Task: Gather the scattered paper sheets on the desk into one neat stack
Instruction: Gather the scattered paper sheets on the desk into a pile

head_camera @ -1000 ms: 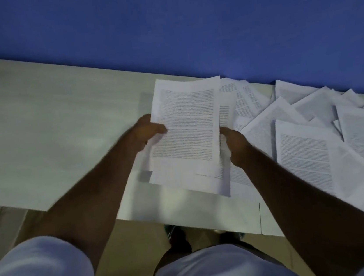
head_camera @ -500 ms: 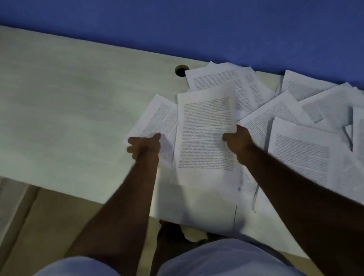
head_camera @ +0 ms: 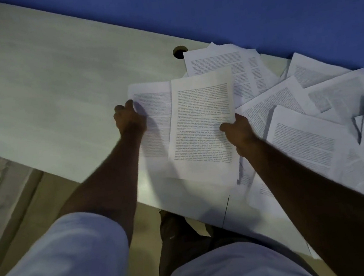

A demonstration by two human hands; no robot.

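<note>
Gripping the right edge of a printed sheet [head_camera: 202,126], the right hand [head_camera: 237,132] has its thumb laid over the text and its fingers tucked under the paper, so the page sits raised and slightly tilted just to that hand's left. The left hand [head_camera: 129,119] rests on a second printed sheet [head_camera: 153,118], its fingers curled at that sheet's left edge; whether they pinch the paper or only press it flat cannot be told. This second sheet lies partly under the held one, between the two hands. Beyond and to the right of the right hand, more scattered sheets [head_camera: 309,136] overlap one another across the pale desk [head_camera: 44,90], reaching to the blue wall [head_camera: 251,3]. A round cable hole [head_camera: 179,52] opens in the desk beyond the left hand, beside the farthest sheet's corner.
</note>
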